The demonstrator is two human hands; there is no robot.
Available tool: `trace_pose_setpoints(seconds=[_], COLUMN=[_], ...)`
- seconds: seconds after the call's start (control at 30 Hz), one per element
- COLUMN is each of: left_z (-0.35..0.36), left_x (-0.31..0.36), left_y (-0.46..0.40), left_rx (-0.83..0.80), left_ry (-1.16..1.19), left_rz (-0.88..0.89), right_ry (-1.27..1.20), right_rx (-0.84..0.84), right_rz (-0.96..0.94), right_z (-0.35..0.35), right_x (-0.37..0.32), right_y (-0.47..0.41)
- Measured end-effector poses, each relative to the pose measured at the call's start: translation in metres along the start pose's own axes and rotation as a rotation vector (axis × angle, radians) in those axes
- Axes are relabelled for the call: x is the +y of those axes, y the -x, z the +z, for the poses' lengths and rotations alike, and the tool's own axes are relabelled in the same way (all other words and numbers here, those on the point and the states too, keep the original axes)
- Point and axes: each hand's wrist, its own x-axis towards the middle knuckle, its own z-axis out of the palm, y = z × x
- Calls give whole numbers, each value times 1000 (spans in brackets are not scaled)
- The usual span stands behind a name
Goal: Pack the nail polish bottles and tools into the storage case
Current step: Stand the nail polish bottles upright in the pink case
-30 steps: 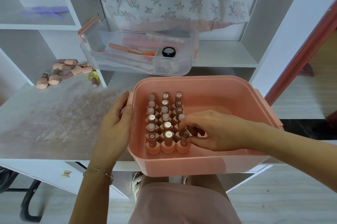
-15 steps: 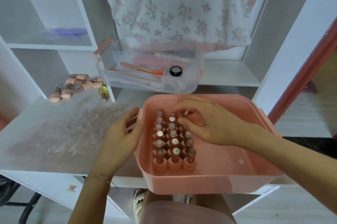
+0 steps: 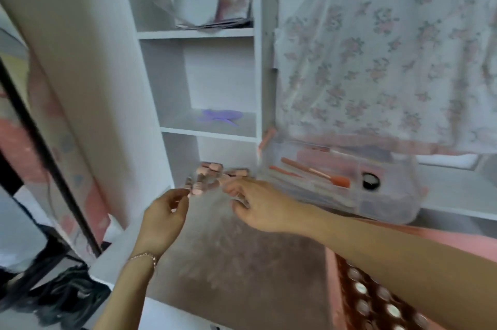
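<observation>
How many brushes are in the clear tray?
2: a long orange-tipped brush and a thinner one just left of it, in the clear tray. Blur may hide others.

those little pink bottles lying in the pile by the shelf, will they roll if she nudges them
Probably. The pink bottles look round and lie on their sides on the flat desk, so a nudge could roll one. Being heaped together may check that. They look small, likely light for either hand.

You're in a home bedroom corner: white shelf unit (image 3: 204,82), floral garment (image 3: 390,55) hanging beside it, a desk (image 3: 228,254) strewn with cosmetics.
</observation>
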Motion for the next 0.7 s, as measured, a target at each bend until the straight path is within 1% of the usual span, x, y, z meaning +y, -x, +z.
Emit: trace_pose_setpoints(seconds=[0.13,0.2,0.27,0.4,0.47,0.53,0.63,0.7], left_z=[1,9,18,39,47,54,64,70], left_x=[-53,-74,-90,-108,-110,-111,-112,-113], left_y=[-31,-48,-66,-102,-120,-133,-142,-144], left_rx=[6,-12,-26,-27,-1,37,79,94], left_ry=[-45,-84,-112,-204,-249,-292,-413,-451], left_rz=[-112,-141,-169,-187,-197,-230,-265,-283], right_ry=[59,221,356,393,386,372,321,258], right_rx=[-133,-177,-169,-106,-82,-26,65,78], right_rz=[238,323,343,468,529,524,415,341], right_z=[54,79,98,126,134,139,144,146], right_x=[15,28,41,53,56,59,61,59], right_y=[-54,-69,-80,-99,-108,-116,-118,-116])
